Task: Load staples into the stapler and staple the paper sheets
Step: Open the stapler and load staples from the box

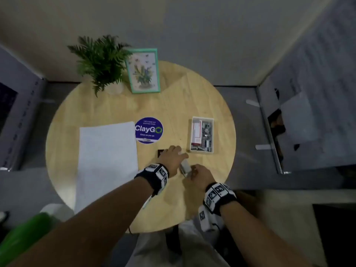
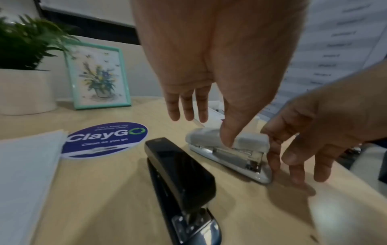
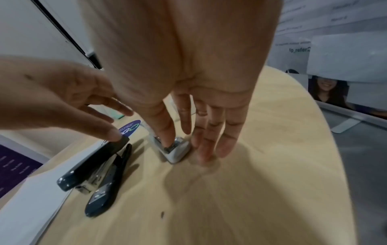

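Two staplers (image 2: 180, 174) (image 2: 228, 149), one paper stack (image 1: 107, 160), one staple box (image 1: 202, 134), two hands (image 1: 173, 157) (image 1: 200, 175).

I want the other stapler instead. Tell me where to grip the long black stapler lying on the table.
Grip the black stapler across its narrow body at mid-length, coming from above: it lies flat on the round wooden table, both long sides look clear, and the white stapler lies apart.

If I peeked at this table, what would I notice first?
Two hands meeting over a small white stapler near the table's front edge: the left hand touches its top, the right hand touches its end. Next, the black stapler lying beside it, and the bright blue ClayGo sticker in the middle.
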The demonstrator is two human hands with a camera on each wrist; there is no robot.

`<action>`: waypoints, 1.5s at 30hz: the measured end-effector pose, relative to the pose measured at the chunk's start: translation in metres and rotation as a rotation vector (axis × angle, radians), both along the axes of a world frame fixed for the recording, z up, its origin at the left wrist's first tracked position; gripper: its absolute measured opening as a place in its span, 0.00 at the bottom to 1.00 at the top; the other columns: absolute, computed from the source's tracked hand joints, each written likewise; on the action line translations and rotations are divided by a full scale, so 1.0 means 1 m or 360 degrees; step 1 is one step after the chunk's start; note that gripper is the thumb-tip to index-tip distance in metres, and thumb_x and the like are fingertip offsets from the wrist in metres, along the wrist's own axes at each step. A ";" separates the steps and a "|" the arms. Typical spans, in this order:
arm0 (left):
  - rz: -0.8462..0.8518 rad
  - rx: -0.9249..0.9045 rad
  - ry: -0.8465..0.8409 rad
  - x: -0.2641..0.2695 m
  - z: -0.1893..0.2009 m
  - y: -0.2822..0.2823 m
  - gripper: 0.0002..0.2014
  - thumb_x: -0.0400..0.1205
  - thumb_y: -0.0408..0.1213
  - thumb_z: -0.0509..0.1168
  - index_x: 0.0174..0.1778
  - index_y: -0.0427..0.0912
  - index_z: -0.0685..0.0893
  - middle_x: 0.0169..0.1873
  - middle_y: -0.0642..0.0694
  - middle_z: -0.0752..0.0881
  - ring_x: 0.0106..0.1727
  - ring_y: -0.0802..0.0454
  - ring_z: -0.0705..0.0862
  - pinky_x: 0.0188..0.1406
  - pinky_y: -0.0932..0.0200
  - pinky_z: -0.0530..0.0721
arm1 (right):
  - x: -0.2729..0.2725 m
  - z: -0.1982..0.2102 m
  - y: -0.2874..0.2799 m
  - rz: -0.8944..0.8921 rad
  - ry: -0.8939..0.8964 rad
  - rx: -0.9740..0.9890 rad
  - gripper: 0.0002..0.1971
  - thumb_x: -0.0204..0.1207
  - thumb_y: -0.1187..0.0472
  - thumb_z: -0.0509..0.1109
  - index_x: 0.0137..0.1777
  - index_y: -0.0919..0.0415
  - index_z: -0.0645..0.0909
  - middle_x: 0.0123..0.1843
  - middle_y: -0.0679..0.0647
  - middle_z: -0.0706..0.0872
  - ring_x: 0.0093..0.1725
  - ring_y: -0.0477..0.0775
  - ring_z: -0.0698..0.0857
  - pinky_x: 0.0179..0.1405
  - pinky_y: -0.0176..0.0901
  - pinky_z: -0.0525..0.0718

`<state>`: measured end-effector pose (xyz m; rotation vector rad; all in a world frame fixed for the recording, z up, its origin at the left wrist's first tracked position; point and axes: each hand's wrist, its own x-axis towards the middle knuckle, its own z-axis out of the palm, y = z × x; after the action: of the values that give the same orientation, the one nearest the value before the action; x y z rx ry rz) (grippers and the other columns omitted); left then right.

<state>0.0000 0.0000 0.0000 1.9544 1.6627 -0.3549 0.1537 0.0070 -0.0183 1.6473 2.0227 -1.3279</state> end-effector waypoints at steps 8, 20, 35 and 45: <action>0.0101 -0.0027 0.0048 0.010 -0.020 0.014 0.20 0.77 0.29 0.64 0.65 0.48 0.79 0.77 0.35 0.66 0.74 0.34 0.69 0.74 0.41 0.70 | 0.005 -0.019 0.003 -0.0141 0.0098 0.0019 0.16 0.70 0.64 0.70 0.58 0.61 0.85 0.55 0.63 0.89 0.56 0.64 0.86 0.55 0.46 0.81; 0.1322 0.0334 -0.1316 -0.001 0.013 -0.012 0.09 0.86 0.32 0.56 0.61 0.38 0.75 0.39 0.50 0.80 0.35 0.68 0.78 0.37 0.72 0.76 | 0.010 -0.011 0.007 -0.1394 0.0769 -0.0298 0.14 0.81 0.73 0.58 0.41 0.61 0.82 0.44 0.63 0.89 0.41 0.63 0.87 0.47 0.56 0.86; 0.2731 0.0065 -0.2538 -0.008 0.026 -0.027 0.18 0.90 0.46 0.47 0.71 0.43 0.68 0.63 0.36 0.83 0.63 0.32 0.83 0.53 0.42 0.86 | 0.030 -0.001 0.065 -0.0489 0.0268 0.0438 0.06 0.78 0.60 0.69 0.47 0.60 0.87 0.45 0.51 0.88 0.43 0.51 0.85 0.48 0.42 0.83; 0.2893 0.0246 -0.2568 -0.008 0.022 -0.033 0.14 0.89 0.49 0.49 0.64 0.48 0.73 0.63 0.35 0.83 0.61 0.32 0.84 0.56 0.42 0.86 | -0.003 -0.025 0.118 0.0395 -0.0547 0.0627 0.11 0.75 0.54 0.69 0.51 0.59 0.86 0.49 0.57 0.89 0.53 0.60 0.85 0.55 0.52 0.79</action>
<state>-0.0078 -0.0326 0.0218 -0.1990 1.3404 1.5132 0.1506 0.1249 -0.0436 1.5646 2.2683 -0.5436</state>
